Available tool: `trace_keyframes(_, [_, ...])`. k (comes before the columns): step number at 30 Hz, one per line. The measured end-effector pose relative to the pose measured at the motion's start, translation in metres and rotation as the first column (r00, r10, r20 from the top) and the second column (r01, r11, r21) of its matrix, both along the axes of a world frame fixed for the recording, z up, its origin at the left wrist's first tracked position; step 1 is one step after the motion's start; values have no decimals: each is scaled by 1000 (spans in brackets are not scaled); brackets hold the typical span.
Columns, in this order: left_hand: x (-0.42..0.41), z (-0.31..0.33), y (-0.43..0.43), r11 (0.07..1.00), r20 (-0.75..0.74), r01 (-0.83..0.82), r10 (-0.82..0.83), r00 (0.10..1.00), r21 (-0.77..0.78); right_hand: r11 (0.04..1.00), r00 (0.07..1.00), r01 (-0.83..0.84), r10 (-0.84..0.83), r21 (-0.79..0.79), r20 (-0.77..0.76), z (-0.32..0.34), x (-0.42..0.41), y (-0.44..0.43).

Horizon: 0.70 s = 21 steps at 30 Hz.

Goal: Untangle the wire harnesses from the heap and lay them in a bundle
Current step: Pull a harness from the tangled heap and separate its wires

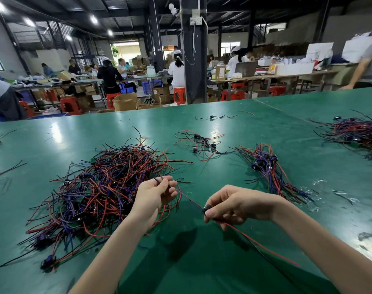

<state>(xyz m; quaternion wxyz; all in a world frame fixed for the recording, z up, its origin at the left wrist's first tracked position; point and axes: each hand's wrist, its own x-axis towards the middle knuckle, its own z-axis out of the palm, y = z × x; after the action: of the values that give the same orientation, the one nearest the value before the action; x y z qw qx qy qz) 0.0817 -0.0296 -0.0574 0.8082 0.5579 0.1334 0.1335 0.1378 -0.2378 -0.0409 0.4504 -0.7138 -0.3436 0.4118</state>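
Between the hands: one wire harness (189, 200), drawn in a straight line above the green table (202, 268). Left hand (154, 196): thumb and forefinger pinch the purple wire end, other fingers loosely curled. Right hand (234, 205): thumb and forefinger pinch the harness's dark connector (206, 209), remaining fingers folded under. From under the right hand a red wire (265, 248) trails off to that hand's right and nearer the wearer. Left of and beyond the left hand: the heap (100, 187), a tangle of red, black and purple leads with dark connectors, some strands running behind the left wrist. Beyond the right hand, well apart: the bundle (270, 169), wires roughly parallel, connectors gathered toward the far end. Beyond both hands, between heap and bundle: a small loose cluster (199, 143). Far right of the right hand: a second heap (357, 132).
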Motion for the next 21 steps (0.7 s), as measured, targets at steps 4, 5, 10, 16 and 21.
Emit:
trace_keyframes(4, [2,0,1,998,8,21,-20,1000,-51,997,997,76,-75,32,-17,2,11,-6])
trace_keyframes(5, [2,0,2,997,20,30,-29,999,-73,990,992,122,-121,66,-27,4,16,-8])
trace_keyframes(10, [2,-3,-3,990,5,90,-90,996,-106,849,894,447,-431,282,-120,36,63,-31])
trace_keyframes(16, [3,-6,-4,991,-53,119,-122,991,-55,590,563,787,-806,181,180,59,136,-66])
trace_keyframes(21, [2,-6,-6,989,-78,148,-146,986,13,546,495,835,-695,-66,521,33,150,-82])
